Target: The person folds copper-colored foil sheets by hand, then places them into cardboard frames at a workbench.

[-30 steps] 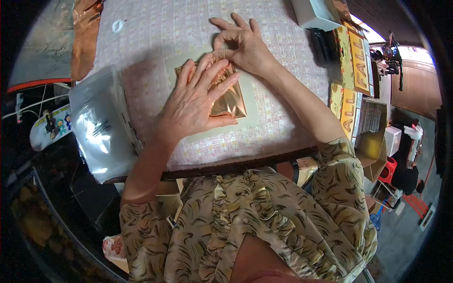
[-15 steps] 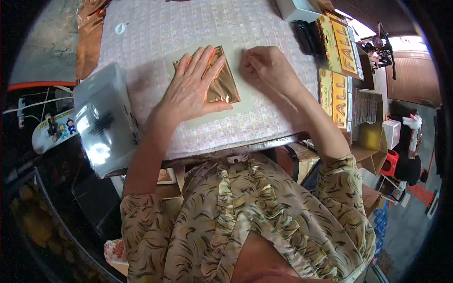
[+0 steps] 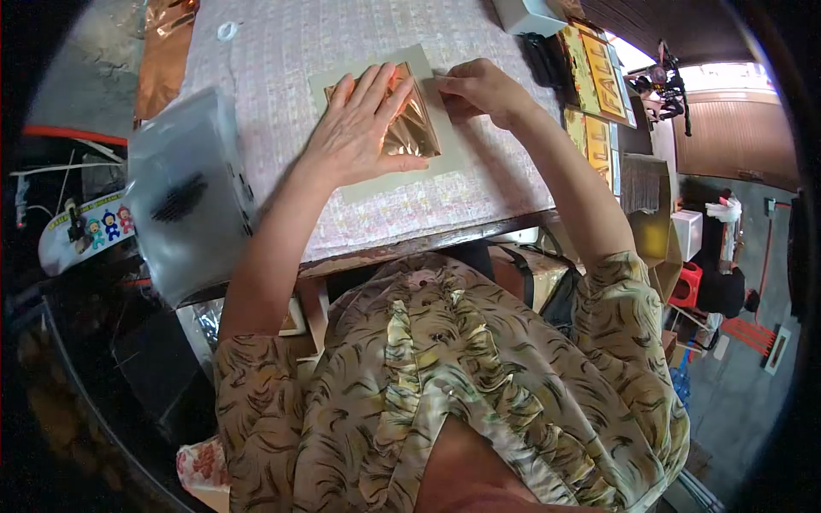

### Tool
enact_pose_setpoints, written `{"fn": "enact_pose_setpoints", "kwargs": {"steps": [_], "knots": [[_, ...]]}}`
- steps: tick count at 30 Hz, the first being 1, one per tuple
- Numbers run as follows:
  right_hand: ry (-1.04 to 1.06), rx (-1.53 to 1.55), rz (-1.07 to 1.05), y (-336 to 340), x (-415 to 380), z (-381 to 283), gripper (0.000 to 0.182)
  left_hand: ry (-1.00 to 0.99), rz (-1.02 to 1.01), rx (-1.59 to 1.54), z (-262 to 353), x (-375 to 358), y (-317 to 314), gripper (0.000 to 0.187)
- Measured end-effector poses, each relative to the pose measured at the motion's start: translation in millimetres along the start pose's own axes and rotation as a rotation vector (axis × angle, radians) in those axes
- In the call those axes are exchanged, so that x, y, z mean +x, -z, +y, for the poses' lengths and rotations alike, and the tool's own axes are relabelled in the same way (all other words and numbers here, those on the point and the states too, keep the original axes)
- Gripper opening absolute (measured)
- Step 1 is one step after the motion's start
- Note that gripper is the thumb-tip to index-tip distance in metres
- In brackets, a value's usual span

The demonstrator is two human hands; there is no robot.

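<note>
A square of shiny copper-coloured foil [image 3: 416, 128] lies on a larger grey-beige board [image 3: 376, 186] on the cloth-covered table. My left hand [image 3: 355, 132] rests flat across the foil's left side, fingers stretched and thumb along its lower edge. That hand hides much of the foil. Close to the board's right edge is my right hand [image 3: 489, 92], its thumb and fingers pinched together. Whether anything sits in that pinch, or whether it grips the board's edge, I cannot make out.
A clear plastic pouch [image 3: 184, 192] lies at the table's left edge, with copper foil [image 3: 162, 73] behind it. At the right are yellow "FALL" packages [image 3: 599, 68], a black object [image 3: 543, 60] and a white box [image 3: 528, 15]. A small white ring [image 3: 227, 32] lies far left.
My right hand has gone from curled fingers beside the foil to a pinch near the board's right edge. My left hand stays flat on the foil. The view has shifted slightly.
</note>
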State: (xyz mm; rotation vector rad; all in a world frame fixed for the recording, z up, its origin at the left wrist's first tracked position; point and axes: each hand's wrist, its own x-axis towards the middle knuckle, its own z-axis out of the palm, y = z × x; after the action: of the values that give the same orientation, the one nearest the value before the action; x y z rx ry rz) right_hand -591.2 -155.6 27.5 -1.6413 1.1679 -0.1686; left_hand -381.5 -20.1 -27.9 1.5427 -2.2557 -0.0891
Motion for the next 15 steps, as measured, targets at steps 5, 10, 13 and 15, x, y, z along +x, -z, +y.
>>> {"fn": "enact_pose_setpoints", "kwargs": {"steps": [5,10,13,15], "knots": [[-0.15,0.26,-0.134,-11,-11,-3,0.031,0.023,-0.006,-0.01,-1,0,-3,0.124],[-0.065,0.571,-0.074,-36,-10,15,0.013,0.057,-0.042,-0.019,-1,-1,-2,0.125],[-0.05,0.512,-0.127,-27,-1,41,0.008,0.034,0.02,-0.069,-5,1,2,0.12],[-0.03,0.537,-0.139,-25,1,55,0.01,0.025,0.047,-0.099,-9,7,13,0.117]]}}
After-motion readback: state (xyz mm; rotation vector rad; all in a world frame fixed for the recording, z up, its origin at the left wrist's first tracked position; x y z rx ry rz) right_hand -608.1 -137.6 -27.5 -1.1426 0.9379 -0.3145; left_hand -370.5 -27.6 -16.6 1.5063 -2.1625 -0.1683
